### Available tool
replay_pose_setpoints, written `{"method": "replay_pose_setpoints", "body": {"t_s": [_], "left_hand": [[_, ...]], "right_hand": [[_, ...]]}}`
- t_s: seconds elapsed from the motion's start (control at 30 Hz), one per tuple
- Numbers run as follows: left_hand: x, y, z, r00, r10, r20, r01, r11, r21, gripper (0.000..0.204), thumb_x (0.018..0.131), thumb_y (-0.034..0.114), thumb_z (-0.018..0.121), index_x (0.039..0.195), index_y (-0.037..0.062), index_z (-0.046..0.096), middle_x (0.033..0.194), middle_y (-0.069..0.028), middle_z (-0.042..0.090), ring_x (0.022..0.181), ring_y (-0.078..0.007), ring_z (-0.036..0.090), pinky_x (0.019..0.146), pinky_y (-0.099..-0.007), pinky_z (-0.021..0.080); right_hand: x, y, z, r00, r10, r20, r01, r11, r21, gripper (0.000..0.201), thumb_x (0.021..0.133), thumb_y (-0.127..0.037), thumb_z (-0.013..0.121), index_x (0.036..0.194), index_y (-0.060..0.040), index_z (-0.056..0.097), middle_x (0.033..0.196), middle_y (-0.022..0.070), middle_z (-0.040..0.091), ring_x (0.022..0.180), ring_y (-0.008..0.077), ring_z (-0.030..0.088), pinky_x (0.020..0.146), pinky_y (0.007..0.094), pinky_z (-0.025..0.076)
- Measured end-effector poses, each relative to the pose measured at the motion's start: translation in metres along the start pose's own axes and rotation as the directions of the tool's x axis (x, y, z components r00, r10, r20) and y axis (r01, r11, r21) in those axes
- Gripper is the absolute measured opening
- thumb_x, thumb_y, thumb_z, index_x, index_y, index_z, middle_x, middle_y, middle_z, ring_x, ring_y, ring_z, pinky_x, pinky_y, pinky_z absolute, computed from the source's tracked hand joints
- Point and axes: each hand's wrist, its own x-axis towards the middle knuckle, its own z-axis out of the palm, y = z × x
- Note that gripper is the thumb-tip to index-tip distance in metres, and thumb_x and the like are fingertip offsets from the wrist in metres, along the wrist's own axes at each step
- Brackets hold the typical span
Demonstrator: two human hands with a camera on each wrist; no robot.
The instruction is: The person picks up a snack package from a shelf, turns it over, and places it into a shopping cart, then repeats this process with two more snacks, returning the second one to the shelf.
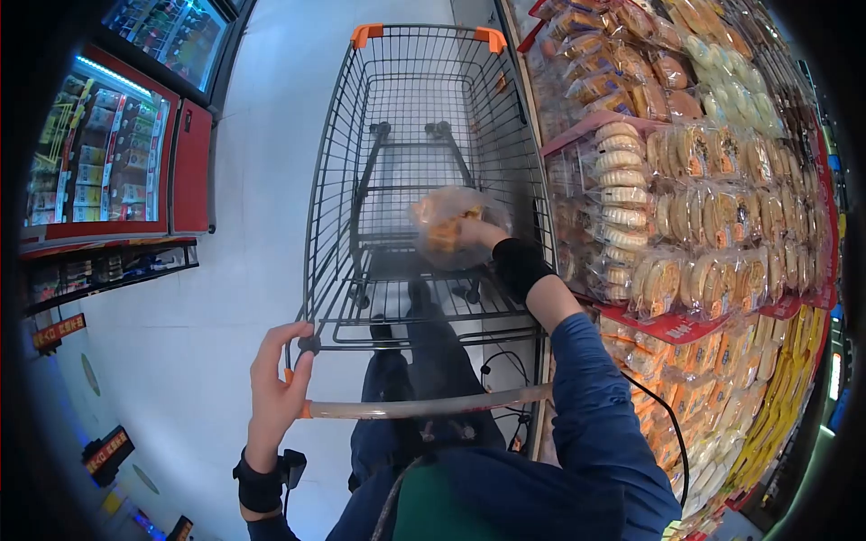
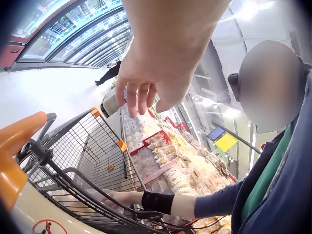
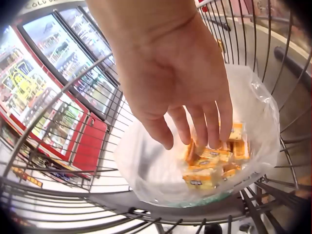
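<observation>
In the right wrist view a clear plastic bag (image 3: 141, 161) lies in the wire shopping cart (image 1: 365, 36), its mouth spread wide. Several small orange-and-yellow wrapped snacks (image 3: 207, 168) are inside it. My right hand (image 3: 178, 83) reaches down into the bag, fingers extended and spaced, the tips right at the snacks. The head view has the same bag (image 1: 439, 203) near the cart's right side. Beside the cart's near left corner is my left hand (image 1: 278, 383), just past the end of the handlebar (image 1: 424, 408). Its fingers hang loosely bent in the left wrist view, with nothing held.
A shelf of packaged breads and cakes (image 1: 713, 225) runs close along the cart's right side. Red-framed drink coolers (image 1: 171, 153) stand at left across the pale floor (image 1: 244, 225). A dark cable (image 1: 672, 415) hangs by my right arm. Farther down the aisle is another person (image 2: 108, 74).
</observation>
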Motion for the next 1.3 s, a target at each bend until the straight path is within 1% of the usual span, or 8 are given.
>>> {"method": "replay_pose_setpoints", "body": {"t_s": [0.17, 0.37, 0.47, 0.6, 0.87, 1.13, 1.27, 1.3], "left_hand": [[0.022, 0.003, 0.003, 0.996, -0.042, 0.074, 0.039, 0.998, 0.041, 0.026, 0.083, 0.001, 0.057, 0.109, 0.0008, 0.057, 0.105, -0.0131, 0.061, 0.1, -0.0247, 0.06, 0.089, -0.0323, 0.044], [0.043, -0.009, 0.007, 0.991, -0.071, 0.116, 0.063, 0.995, 0.072, 0.026, 0.084, 0.003, 0.058, 0.109, 0.0018, 0.057, 0.104, -0.0138, 0.061, 0.099, -0.0261, 0.06, 0.089, -0.033, 0.045], [0.052, -0.016, 0.01, 0.986, -0.085, 0.143, 0.074, 0.994, 0.08, 0.026, 0.084, 0.003, 0.058, 0.11, 0.002, 0.057, 0.105, -0.0142, 0.061, 0.099, -0.0265, 0.06, 0.089, -0.0333, 0.045], [0.065, -0.02, 0.015, 0.978, -0.096, 0.187, 0.082, 0.993, 0.082, 0.027, 0.083, 0.003, 0.058, 0.11, 0.0018, 0.056, 0.105, -0.0149, 0.061, 0.099, -0.0278, 0.06, 0.088, -0.0335, 0.045], [0.076, -0.024, 0.022, 0.964, -0.092, 0.25, 0.07, 0.993, 0.099, 0.028, 0.083, 0.002, 0.058, 0.11, 0.0003, 0.056, 0.105, -0.0162, 0.061, 0.098, -0.0294, 0.06, 0.087, -0.0345, 0.045], [0.069, -0.018, 0.018, 0.967, -0.054, 0.25, 0.035, 0.996, 0.077, 0.028, 0.083, 0.002, 0.058, 0.111, 0.0002, 0.056, 0.106, -0.0161, 0.06, 0.098, -0.0296, 0.06, 0.088, -0.0345, 0.045], [0.058, -0.011, 0.011, 0.97, -0.024, 0.243, 0.01, 0.998, 0.062, 0.029, 0.083, 0.002, 0.059, 0.112, 0.0012, 0.056, 0.107, -0.0154, 0.06, 0.099, -0.0292, 0.06, 0.088, -0.0342, 0.045], [0.055, -0.009, 0.009, 0.971, -0.016, 0.24, 0.002, 0.998, 0.059, 0.029, 0.083, 0.002, 0.059, 0.112, 0.0015, 0.056, 0.107, -0.0151, 0.06, 0.099, -0.0291, 0.06, 0.088, -0.0341, 0.046]], "right_hand": [[0.036, 0.02, 0.033, 0.999, -0.039, 0.004, 0.039, 0.988, -0.148, 0.047, 0.084, -0.038, 0.06, 0.122, -0.0106, 0.058, 0.119, 0.0136, 0.061, 0.11, 0.0303, 0.058, 0.095, 0.0372, 0.043], [0.055, 0.02, 0.053, 0.993, 0.115, 0.009, -0.112, 0.981, -0.161, 0.048, 0.085, -0.036, 0.059, 0.124, -0.008, 0.055, 0.122, 0.0152, 0.059, 0.112, 0.0309, 0.056, 0.095, 0.0378, 0.044], [0.064, 0.025, 0.051, 0.994, 0.061, 0.085, -0.052, 0.993, -0.107, 0.046, 0.084, -0.033, 0.06, 0.122, -0.0068, 0.056, 0.121, 0.0159, 0.059, 0.112, 0.0304, 0.057, 0.093, 0.0375, 0.044], [0.105, 0.049, 0.09, 0.966, -0.063, -0.251, 0.044, 0.996, -0.082, 0.046, 0.081, -0.03, 0.064, 0.12, -0.0076, 0.058, 0.121, 0.016, 0.059, 0.11, 0.03, 0.057, 0.092, 0.0366, 0.045], [0.136, 0.04, 0.111, 0.937, 0.033, -0.349, -0.107, 0.975, -0.194, 0.048, 0.078, -0.031, 0.067, 0.118, -0.0064, 0.058, 0.117, 0.0155, 0.061, 0.106, 0.0302, 0.059, 0.089, 0.0372, 0.046], [0.116, 0.031, 0.099, 0.968, -0.002, -0.251, -0.063, 0.967, -0.249, 0.05, 0.075, -0.032, 0.069, 0.116, -0.0052, 0.059, 0.113, 0.0149, 0.063, 0.101, 0.0305, 0.062, 0.086, 0.0378, 0.048], [0.062, 0.016, 0.066, 0.993, 0.012, -0.12, -0.023, 0.995, -0.093, 0.043, 0.081, -0.038, 0.059, 0.11, -0.0064, 0.064, 0.105, 0.0186, 0.065, 0.094, 0.0338, 0.063, 0.083, 0.04, 0.049], [0.058, 0.014, 0.062, 0.993, 0.015, -0.115, -0.025, 0.996, -0.087, 0.044, 0.079, -0.036, 0.063, 0.111, -0.0069, 0.062, 0.105, 0.0175, 0.065, 0.094, 0.0329, 0.064, 0.083, 0.0396, 0.049]]}}
